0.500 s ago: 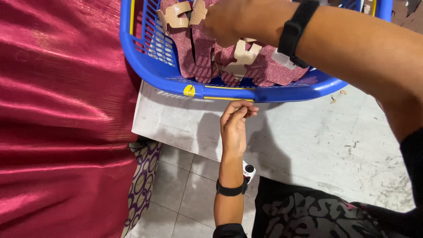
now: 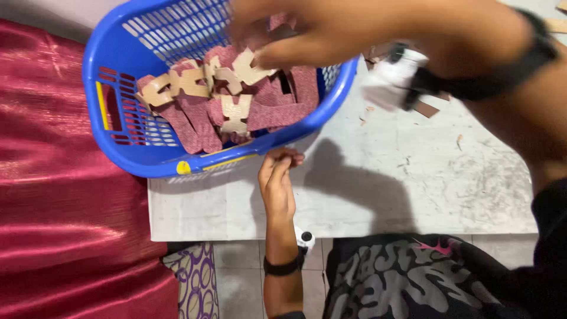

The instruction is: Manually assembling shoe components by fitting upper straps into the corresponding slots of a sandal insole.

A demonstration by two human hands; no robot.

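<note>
Nearest the camera, the right hand point(image 2: 354, 32) reaches across the top of the frame, large and blurred, its fingers bent down over the pile of cut pieces point(image 2: 230, 100) in the blue plastic basket point(image 2: 112, 65); the fingertips seem to pinch a tan piece at the top of the heap, though the blur keeps the grip from being certain. A black wristband point(image 2: 502, 71) circles that forearm, and something white and black hangs blurred just below it. Lower in the frame, the left hand point(image 2: 277, 186) lies on the pale grey tabletop point(image 2: 413, 183), fingers straight and close together, holding nothing, their tips touching the basket's near rim. A black band sits on that wrist too, beyond the table's edge. The basket rests tilted at the table's left corner, partly overhanging a red satin cloth point(image 2: 59, 224) on the left. Inside it the pieces lie jumbled, some maroon and glittery, some tan, cut in notched, strap-like shapes. Farther off on the table, to the right of the basket, a few brown scraps point(image 2: 425, 109) lie scattered. Below the table's edge, tiled floor and a purple patterned cloth point(image 2: 195, 277) show.
</note>
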